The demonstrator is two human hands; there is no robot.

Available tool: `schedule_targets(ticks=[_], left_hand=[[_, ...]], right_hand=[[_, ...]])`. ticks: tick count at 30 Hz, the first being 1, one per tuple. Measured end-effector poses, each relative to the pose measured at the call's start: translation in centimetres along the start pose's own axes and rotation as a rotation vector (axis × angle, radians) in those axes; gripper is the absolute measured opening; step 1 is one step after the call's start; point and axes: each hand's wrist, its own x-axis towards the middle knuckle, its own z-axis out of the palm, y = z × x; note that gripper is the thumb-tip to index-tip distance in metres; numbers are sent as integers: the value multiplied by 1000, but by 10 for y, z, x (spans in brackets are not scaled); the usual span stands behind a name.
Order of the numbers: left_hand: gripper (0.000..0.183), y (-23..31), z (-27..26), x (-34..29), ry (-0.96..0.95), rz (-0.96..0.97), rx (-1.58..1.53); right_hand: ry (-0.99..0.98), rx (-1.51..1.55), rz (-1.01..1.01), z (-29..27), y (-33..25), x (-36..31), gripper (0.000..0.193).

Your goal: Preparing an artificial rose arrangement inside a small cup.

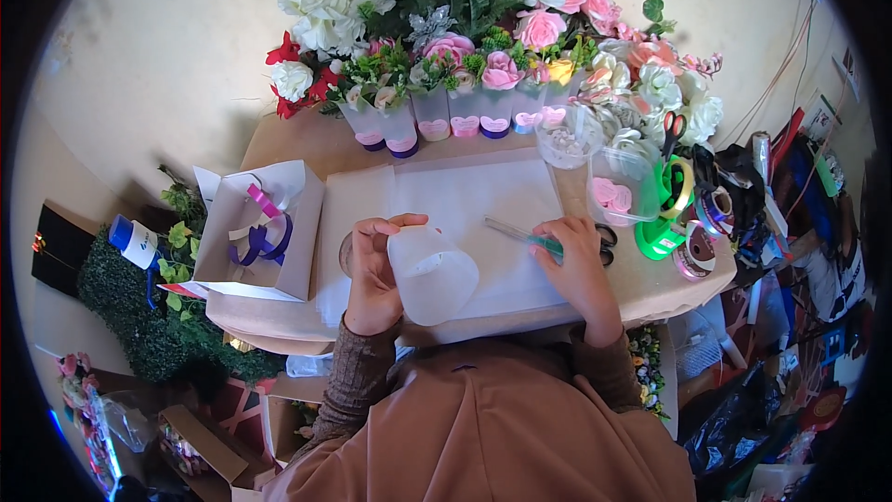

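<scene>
My left hand (375, 271) is raised over the front of the table. Its fingers close on the rim of a frosted white, translucent cup-shaped sleeve (433, 281), which tilts with its wider end toward me. Beside that hand, partly hidden by it, a round tape roll (346, 255) shows its edge. My right hand (578, 265) rests at the right, its fingers closed round the green end of a slim tool (506, 228) with a pale, thin shaft; its exact kind is unclear. Black-handled scissors (607, 240) lie just beyond that hand, partly hidden. Translucent white sheets (474, 191) are spread beneath both hands.
Frosted sleeves (432, 115) with artificial flowers line the table's back. A white box (311, 232) with purple ribbon stands left. At right are a clear tub (624, 177) of pink labels, a bowl (569, 144), a green tape dispenser (662, 234) and a ribbon spool (695, 251).
</scene>
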Motion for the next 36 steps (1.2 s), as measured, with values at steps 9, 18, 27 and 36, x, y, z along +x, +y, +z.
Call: schedule_targets(ticks=[9,18,27,36], left_hand=[[65,-11,-1,1,4,64,47],[65,-12,-1,-1,63,153,258],[58,-9,-3,-8,23,-306,-261],[70,-15,-4,-8,-19,-569,-1088]], right_hand=[[-5,-34,21,3,3,0,17],[73,-92,29,10,11,2,17],[131,-78,110,1,20,-2,14],[145,-93,115,4,23,-6,14]])
